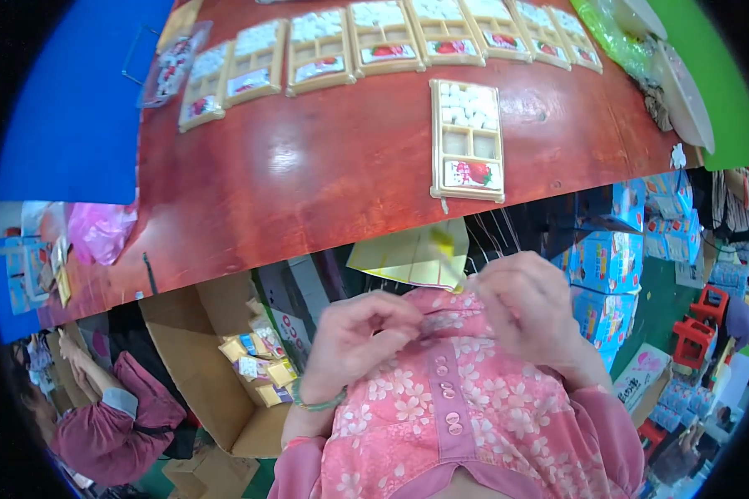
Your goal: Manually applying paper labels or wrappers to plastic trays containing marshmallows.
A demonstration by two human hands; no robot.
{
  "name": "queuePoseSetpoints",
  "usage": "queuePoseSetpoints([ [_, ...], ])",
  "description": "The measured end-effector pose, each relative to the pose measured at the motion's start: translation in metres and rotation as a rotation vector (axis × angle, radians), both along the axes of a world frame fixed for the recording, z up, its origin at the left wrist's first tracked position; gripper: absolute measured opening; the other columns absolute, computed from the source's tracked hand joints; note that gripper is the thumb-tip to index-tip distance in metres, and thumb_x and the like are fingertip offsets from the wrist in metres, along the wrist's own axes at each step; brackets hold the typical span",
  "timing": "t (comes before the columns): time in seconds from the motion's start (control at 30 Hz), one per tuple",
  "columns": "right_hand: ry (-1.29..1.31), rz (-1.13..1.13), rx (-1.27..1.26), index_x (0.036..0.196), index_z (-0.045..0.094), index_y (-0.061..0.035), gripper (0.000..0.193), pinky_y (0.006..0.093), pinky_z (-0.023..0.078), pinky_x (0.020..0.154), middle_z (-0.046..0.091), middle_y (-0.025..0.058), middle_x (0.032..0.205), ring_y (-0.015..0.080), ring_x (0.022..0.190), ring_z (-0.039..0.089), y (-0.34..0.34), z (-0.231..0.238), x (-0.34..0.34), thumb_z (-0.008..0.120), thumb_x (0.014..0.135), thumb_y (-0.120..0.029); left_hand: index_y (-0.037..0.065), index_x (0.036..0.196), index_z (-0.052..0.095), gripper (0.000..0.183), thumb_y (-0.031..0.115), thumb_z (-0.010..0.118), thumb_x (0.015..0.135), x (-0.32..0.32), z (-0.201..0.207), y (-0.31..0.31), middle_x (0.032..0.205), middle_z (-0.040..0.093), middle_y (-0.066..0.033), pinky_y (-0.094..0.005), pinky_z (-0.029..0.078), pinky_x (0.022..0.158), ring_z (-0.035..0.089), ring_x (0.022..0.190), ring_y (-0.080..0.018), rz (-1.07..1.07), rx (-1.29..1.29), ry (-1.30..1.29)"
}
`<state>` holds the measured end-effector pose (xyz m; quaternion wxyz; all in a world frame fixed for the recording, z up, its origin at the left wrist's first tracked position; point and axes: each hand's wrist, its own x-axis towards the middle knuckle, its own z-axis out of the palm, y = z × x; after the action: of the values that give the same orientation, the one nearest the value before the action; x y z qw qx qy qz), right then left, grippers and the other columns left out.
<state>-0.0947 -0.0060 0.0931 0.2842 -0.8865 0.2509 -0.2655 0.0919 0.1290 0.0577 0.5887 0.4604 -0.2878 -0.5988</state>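
Note:
Close to my chest, my left hand (354, 343) is closed, its thumb and fingers curled inward; what they pinch, if anything, does not show. My right hand (531, 306), a little higher and blurred, also has bent fingers. A smeared yellow-and-clear piece (446, 245) appears just left of its fingertips; I cannot tell whether it is gripped. Beyond the hands, a cream tray (455, 145) lies near the table's front edge. White pieces (468, 106) fill its far part, two bare compartments sit in the middle, and a strawberry-printed pack (473, 174) occupies the near one.
Several similar trays (385, 35) line the far side of the red-brown table (308, 191). Below its edge are a yellow sheet (391, 254) and a cardboard box (179, 349) with small packets (262, 358). Blue cartons (605, 264) stand right; a co-worker's sleeve (112, 441) shows left.

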Motion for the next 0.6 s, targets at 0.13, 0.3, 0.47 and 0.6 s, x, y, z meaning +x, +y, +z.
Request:
queuePoseSetpoints([
  [0.13, 0.011, 0.284, -0.124, 0.079, 0.056, -0.0033, 0.017, 0.0345, 0.048, 0.059, 0.058, 0.0098, 0.077, 0.0246, 0.068, 0.060, 0.019, 0.008, 0.029, 0.064, 0.066, 0.002, -0.004, 0.108, 0.055, 0.026, 0.009, 0.062, 0.087, -0.015, -0.004, 0.011, 0.100, 0.062, -0.0074, -0.0233, 0.047, 0.075, 0.058, 0.086, -0.0108, 0.097, 0.058, 0.167],
  [0.3, 0.013, 0.514, 0.016, 0.082, 0.054, -0.0026, 0.018, 0.0357, 0.048, 0.064, 0.052, 0.0100, 0.079, 0.0257, 0.072, 0.059, 0.042, -0.001, 0.051, 0.066, 0.069, -0.006, -0.002, 0.107, 0.056, 0.025, 0.016, 0.060, 0.090, -0.021, -0.006, 0.040, 0.092, 0.060, -0.0006, -0.0186, 0.043, 0.069, 0.054, 0.080, -0.0058, 0.360, 0.082, 0.055],
  [0.47, -0.139, 0.715, 0.297, 0.091, 0.055, 0.0002, 0.026, 0.0383, 0.049, 0.073, 0.055, 0.0142, 0.090, 0.0303, 0.085, 0.059, 0.046, 0.000, 0.066, 0.070, 0.074, -0.013, -0.004, 0.097, 0.060, 0.017, 0.011, 0.056, 0.091, -0.014, 0.002, 0.069, 0.091, 0.060, -0.0019, -0.0194, 0.042, 0.067, 0.053, 0.075, -0.0053, 0.559, 0.083, -0.076],
  [0.6, -0.227, 0.746, 0.243, 0.099, 0.058, 0.0005, 0.030, 0.0347, 0.050, 0.075, 0.060, 0.0137, 0.096, 0.0288, 0.089, 0.061, 0.025, 0.010, 0.051, 0.072, 0.074, -0.012, -0.007, 0.092, 0.061, 0.014, 0.005, 0.059, 0.087, -0.007, 0.012, 0.067, 0.089, 0.062, -0.0092, -0.0223, 0.046, 0.071, 0.059, 0.078, -0.0126, 0.607, 0.004, -0.151],
])
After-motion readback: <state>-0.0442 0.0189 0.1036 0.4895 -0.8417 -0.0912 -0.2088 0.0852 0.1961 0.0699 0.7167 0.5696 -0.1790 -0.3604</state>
